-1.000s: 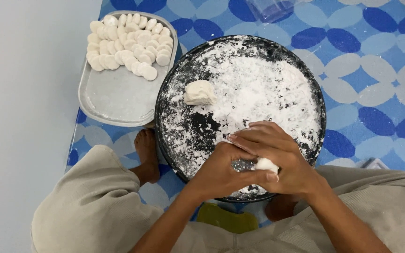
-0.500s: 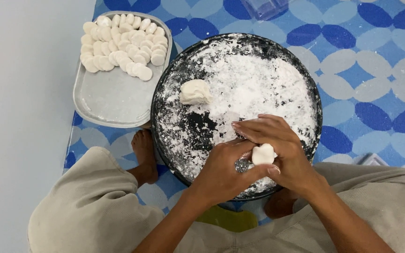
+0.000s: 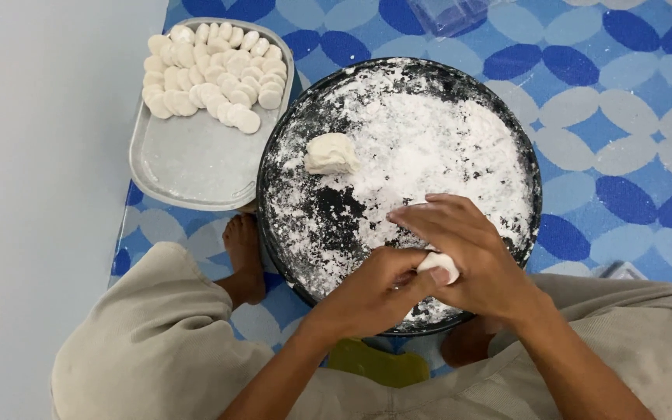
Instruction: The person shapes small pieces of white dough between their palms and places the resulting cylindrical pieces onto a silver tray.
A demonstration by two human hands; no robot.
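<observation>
Left hand (image 3: pixel 371 292) and right hand (image 3: pixel 468 257) pinch a small dough piece (image 3: pixel 439 264) together. Both are over the floured round tray (image 3: pixel 398 194); a dough lump (image 3: pixel 330 153) lies apart.

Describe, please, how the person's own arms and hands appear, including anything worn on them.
Both forearms are bare, with no sleeves reaching into view. The left hand and right hand wear no gloves, and no ring, watch or bracelet shows. The fingers are bare too. Beige cloth covers the knees.

Head camera, looking straight down, close
</observation>
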